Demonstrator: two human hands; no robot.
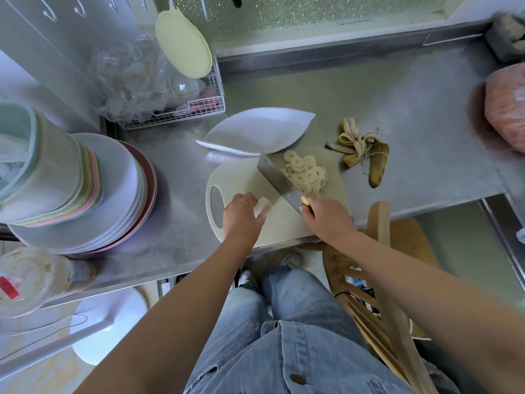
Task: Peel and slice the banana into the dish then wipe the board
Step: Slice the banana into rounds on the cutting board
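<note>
Both forearms reach forward from the bottom of the frame, bare, over denim-clad legs.

Left hand (241,216): knuckles up, fingers curled round the banana stub (262,206) and holding it down on the cutting board (284,226). Only the stub's cut end sticks out and the fingertips are hidden under it.

Right hand (326,220): wrapped round the cleaver's handle, which is almost fully hidden in the fist. The cleaver (277,179) blade slants away to the left, tip pointing at the dish (255,132), flat side tilted up. It lies between the stub and the banana slices (305,173), its edge against the pile. Can't tell whether the edge touches the board.

The slices are heaped on the far right part of the board. The board is pale, with its grip hole on the left, and sits at the near edge of the steel table (397,95). The dish is white and leaf-shaped, just beyond the board's far edge. The banana peel (363,150) lies on the table right of the board, apart from it.

Left: a stack of plates (113,194) and a wire rack (176,115), its contents blurred behind plastic. A pinkish bag (505,109) is cut off by the right edge and blurred. A wooden chair (377,223) stands below the table edge, partly behind the right arm.
</note>
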